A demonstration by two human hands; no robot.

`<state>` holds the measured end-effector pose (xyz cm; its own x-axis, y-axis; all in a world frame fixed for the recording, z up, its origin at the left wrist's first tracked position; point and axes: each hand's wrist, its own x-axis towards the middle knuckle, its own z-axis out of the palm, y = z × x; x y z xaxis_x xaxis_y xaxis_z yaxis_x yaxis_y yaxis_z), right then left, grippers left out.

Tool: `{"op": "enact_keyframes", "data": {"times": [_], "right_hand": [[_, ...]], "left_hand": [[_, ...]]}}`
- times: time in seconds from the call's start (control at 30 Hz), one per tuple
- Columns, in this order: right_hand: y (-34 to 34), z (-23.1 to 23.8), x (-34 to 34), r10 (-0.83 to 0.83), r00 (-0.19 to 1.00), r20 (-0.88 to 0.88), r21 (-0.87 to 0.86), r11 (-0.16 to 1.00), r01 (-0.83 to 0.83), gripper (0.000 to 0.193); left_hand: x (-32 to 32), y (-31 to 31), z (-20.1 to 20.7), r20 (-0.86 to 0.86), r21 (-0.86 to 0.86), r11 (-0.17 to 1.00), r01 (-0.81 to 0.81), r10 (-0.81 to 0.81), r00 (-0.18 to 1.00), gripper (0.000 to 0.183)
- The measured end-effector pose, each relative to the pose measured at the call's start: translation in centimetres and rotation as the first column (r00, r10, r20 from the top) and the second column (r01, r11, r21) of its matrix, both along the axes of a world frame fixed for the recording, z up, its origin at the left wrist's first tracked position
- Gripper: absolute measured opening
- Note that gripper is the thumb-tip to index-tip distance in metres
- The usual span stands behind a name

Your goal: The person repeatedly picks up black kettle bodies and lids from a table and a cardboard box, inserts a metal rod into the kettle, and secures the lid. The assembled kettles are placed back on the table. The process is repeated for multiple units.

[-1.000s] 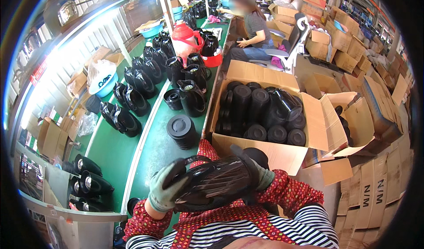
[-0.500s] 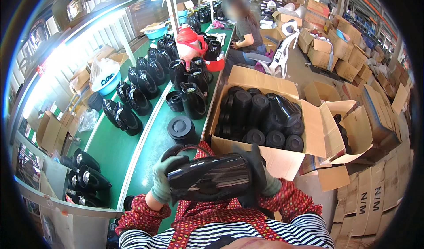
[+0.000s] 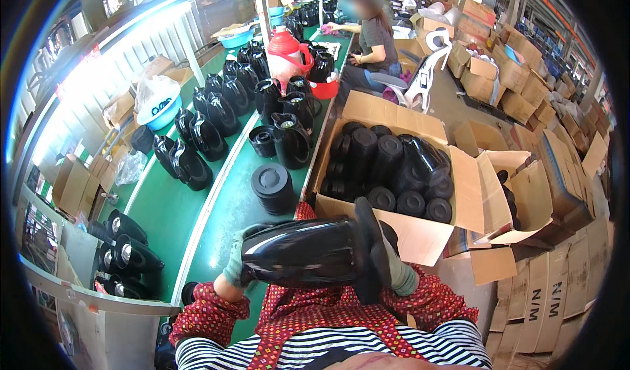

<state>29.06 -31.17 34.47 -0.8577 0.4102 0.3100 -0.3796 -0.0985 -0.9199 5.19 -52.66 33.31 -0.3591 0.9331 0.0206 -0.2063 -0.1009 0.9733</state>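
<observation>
A glossy black jug (image 3: 298,252) lies sideways in front of my body, held between both gloved hands. My left hand (image 3: 237,260) is closed round its left end. At the other end, my right hand (image 3: 392,265) presses against the jug's dark round base (image 3: 367,255); that palm and some fingers are hidden behind it. Just beyond the jug, a stack of round black bases (image 3: 272,189) stands on the green bench (image 3: 223,219). Farther back stands an upright black jug (image 3: 290,143), beside a round black part (image 3: 262,140).
On the right, an open carton (image 3: 420,229) holds black cylindrical parts. Rows of black jugs (image 3: 216,114) fill the bench, with a red and white flask (image 3: 285,58) among them. Several jugs (image 3: 134,255) lie at the left. A seated person (image 3: 374,51) works farther along.
The jug has turned slightly, and its handle no longer shows on top. My right hand has shifted round the base. The person farther along has stretched an arm over the bench.
</observation>
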Motion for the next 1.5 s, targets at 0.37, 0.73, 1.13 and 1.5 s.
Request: {"op": "enact_keyframes", "data": {"times": [0.37,0.73,1.13,1.5], "right_hand": [[-0.7,1.5,-1.5,-0.105,0.984,-0.147,-0.097,0.991,0.091,0.065],[4.5,-6.4,-0.1,-0.216,0.935,0.283,0.042,0.976,0.213,0.043],[5.4,-1.0,-2.0,-0.221,0.764,0.606,0.595,0.763,-0.251,0.056],[5.4,-2.8,-3.0,-0.267,0.923,0.279,0.861,0.495,-0.117,0.029]], "left_hand": [[1.1,0.9,-0.1,0.059,0.056,0.988,-0.145,0.142,0.988,0.068],[4.8,3.6,-3.8,-0.208,-0.059,0.867,-0.495,0.475,0.855,0.037],[5.2,-3.6,-3.3,-0.615,-0.429,0.892,-0.144,-0.172,0.770,0.061],[-4.6,-12.3,-13.0,-0.609,-0.479,0.757,-0.444,0.078,0.790,0.066]]}}
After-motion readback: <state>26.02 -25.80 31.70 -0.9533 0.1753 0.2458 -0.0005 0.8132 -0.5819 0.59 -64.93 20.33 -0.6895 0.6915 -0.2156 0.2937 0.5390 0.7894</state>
